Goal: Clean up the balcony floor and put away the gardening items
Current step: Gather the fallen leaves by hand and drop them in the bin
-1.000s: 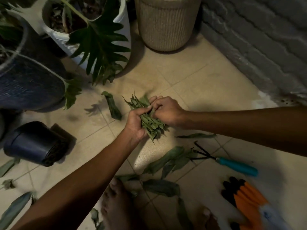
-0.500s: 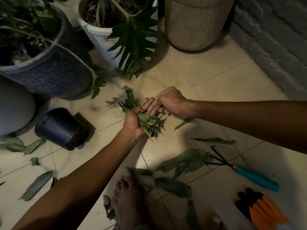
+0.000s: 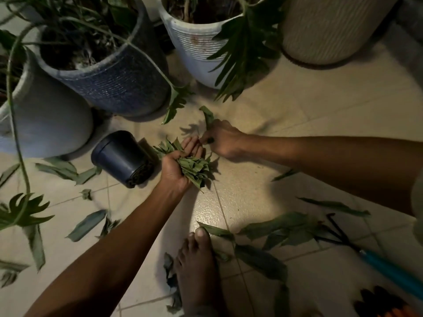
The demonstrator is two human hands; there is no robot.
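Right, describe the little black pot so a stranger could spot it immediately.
Start at the big blue woven planter at the back of the tiled floor. Just in front of it, left of the left hand gripping leaves, lies the small black pot. It alone is tipped on its side; the others stand upright.

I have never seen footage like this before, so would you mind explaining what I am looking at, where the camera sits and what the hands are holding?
There is no machine here. A person wears one wide-angle camera on the head, looking down at their own bare arms and foot on a tiled balcony floor. The left hand grips a bunch of dried leaves. The right hand is picking up another leaf from the floor. More loose leaves lie scattered about. A small black pot lies on its side, a hand rake with a teal handle lies at the lower right beside orange and black gloves, and big planters stand behind.
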